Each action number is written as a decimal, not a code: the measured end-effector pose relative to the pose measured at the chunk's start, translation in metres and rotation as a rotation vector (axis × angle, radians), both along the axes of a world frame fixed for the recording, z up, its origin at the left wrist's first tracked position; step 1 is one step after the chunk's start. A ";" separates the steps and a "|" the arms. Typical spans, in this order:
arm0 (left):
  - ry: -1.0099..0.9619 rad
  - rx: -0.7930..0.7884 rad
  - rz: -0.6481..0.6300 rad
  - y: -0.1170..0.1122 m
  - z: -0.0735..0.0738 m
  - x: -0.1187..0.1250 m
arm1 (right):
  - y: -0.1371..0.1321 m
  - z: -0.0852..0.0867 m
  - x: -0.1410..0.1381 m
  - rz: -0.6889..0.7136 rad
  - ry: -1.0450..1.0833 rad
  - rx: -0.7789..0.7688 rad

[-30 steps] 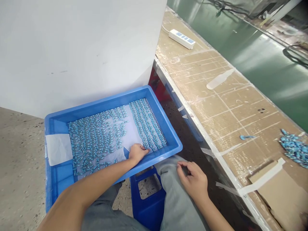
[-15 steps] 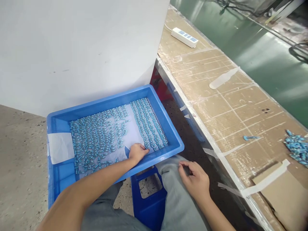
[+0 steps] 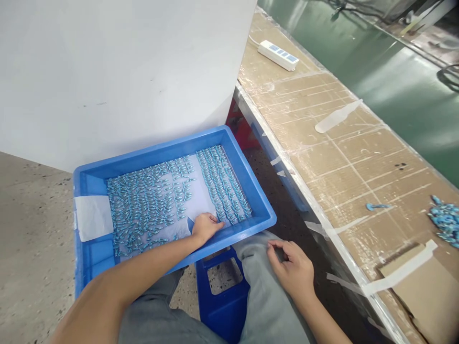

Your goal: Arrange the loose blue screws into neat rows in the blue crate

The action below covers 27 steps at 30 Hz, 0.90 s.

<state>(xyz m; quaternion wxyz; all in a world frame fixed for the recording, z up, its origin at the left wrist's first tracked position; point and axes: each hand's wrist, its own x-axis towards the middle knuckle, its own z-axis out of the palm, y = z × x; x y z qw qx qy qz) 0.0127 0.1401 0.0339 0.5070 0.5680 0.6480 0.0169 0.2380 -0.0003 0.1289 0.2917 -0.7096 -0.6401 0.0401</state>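
A blue plastic tray [image 3: 261,203] sits low to my left, lined with white paper and covered with rows of several small light-blue parts [image 3: 143,205]. My left hand [image 3: 205,226] rests inside the tray at its near edge, fingers curled and pinched at the bottom of the right-hand rows; what they pinch is too small to make out. My right hand [image 3: 292,270] lies on my grey-trousered knee, fingers loosely curled, holding nothing I can see.
A cardboard-covered bench [image 3: 340,153] runs along the right, carrying a white power strip [image 3: 278,53], a loose blue part [image 3: 376,207] and a heap of blue parts [image 3: 446,220]. A blue stool [image 3: 220,296] is under me. A white panel [image 3: 125,71] stands behind the tray.
Only the view has drifted slightly; both hands stay where they were, the left at the tray's near edge and the right on the knee.
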 end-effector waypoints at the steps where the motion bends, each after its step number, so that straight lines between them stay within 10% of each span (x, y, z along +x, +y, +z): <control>1: -0.001 0.021 -0.004 0.003 0.004 -0.006 | 0.000 0.000 0.001 0.000 -0.005 0.003; 8: 0.172 0.637 -0.149 0.086 0.038 -0.068 | -0.001 -0.006 0.007 0.010 -0.019 -0.007; 13: 0.361 0.716 -0.325 0.130 0.034 -0.070 | -0.003 -0.010 0.007 0.034 -0.040 -0.022; 27: 0.495 0.624 -0.675 0.127 0.030 -0.052 | -0.001 -0.009 0.006 0.029 -0.027 -0.023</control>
